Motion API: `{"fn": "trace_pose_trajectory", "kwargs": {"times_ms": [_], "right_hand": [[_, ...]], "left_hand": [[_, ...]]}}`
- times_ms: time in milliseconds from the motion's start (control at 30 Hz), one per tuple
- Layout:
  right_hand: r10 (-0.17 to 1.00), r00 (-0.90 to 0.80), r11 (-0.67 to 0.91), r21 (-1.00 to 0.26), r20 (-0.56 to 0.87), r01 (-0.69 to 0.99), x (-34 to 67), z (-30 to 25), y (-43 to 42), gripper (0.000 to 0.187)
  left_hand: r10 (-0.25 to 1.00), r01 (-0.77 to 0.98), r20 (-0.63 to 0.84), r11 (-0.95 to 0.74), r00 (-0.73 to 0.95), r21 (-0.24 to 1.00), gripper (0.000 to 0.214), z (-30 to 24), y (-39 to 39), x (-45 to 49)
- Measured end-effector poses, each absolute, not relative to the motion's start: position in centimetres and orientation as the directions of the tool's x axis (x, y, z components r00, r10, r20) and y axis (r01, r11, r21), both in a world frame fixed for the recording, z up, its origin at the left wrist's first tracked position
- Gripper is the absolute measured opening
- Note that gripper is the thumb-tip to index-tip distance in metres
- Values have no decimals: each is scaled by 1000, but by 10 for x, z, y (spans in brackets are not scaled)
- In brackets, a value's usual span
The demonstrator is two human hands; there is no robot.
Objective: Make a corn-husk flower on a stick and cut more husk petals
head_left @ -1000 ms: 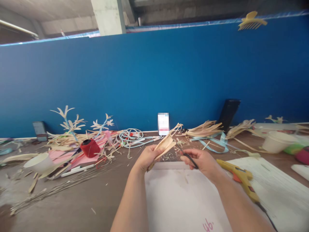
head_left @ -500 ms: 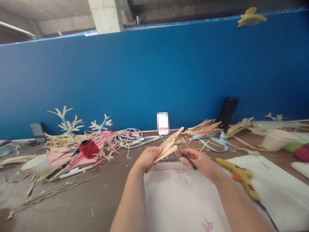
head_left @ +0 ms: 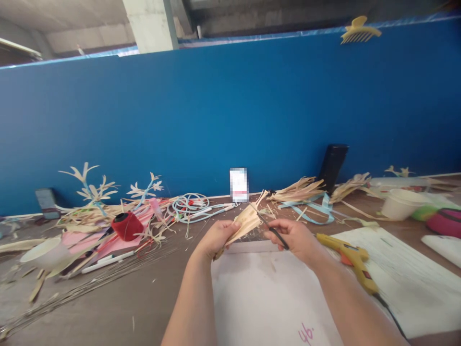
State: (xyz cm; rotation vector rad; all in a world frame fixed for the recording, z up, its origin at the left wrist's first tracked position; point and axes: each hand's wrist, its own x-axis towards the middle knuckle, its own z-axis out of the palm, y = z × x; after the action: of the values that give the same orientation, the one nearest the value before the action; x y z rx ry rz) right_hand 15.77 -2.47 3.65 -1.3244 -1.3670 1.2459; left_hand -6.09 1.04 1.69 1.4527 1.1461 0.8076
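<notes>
Pale dried husk strips (head_left: 248, 222) are pinched in my left hand (head_left: 219, 236), fanning away toward the back of the table. My right hand (head_left: 286, 234) is closed round the dark handle of a pair of scissors (head_left: 275, 231). The blades reach left and forward to the strips and touch or cross them. Under both forearms lies a white sheet (head_left: 266, 293) with pink writing on it. Small cut scraps are scattered just beyond the hands.
A yellow glue gun (head_left: 351, 257) lies on papers to the right. At left are a red thread spool (head_left: 127, 226), a white bowl (head_left: 45, 252), thin wires (head_left: 90, 283) and husk flowers (head_left: 95, 190). A phone (head_left: 238, 185) leans against the blue partition (head_left: 216, 120).
The scissor blades have moved onto the husk strips, which look wider and turned flatter to the camera. The whole view has shifted slightly; both hands keep their holds.
</notes>
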Motion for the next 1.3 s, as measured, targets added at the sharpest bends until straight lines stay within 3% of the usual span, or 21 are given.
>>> {"fn": "trace_pose_trajectory", "kwargs": {"times_ms": [200, 333, 567, 833, 933, 1033, 1200, 1300], "right_hand": [[999, -29, -34, -989, -39, 142, 158, 34, -24, 40], [998, 60, -35, -999, -33, 37, 162, 33, -20, 38], [994, 87, -42, -975, -62, -218, 152, 24, -18, 40], [994, 103, 15, -933, -23, -359, 134, 12, -14, 44], [986, 169, 50, -940, -8, -339, 139, 11, -11, 43], [979, 203, 54, -970, 5, -235, 144, 14, -12, 47], [996, 71, 56, -997, 52, -54, 142, 20, -17, 50], [997, 63, 39, -999, 39, -6, 138, 20, -19, 49]], "left_hand": [[940, 278, -120, 28, 318, 960, 49, 17, 9, -61], [960, 285, -88, 10, 264, 958, 47, 18, 9, -60], [971, 141, 202, -220, 132, 965, 31, 20, 9, -38], [965, -18, 184, -184, 185, 983, 31, 9, 8, -13], [963, -59, 121, -110, 242, 992, 34, 10, 8, -15], [947, 9, 33, -38, 318, 999, 36, 15, 6, -20], [856, 42, -126, 121, 502, 992, 41, 18, 0, -24], [888, -49, -128, 166, 442, 985, 37, 14, 5, -26]]}}
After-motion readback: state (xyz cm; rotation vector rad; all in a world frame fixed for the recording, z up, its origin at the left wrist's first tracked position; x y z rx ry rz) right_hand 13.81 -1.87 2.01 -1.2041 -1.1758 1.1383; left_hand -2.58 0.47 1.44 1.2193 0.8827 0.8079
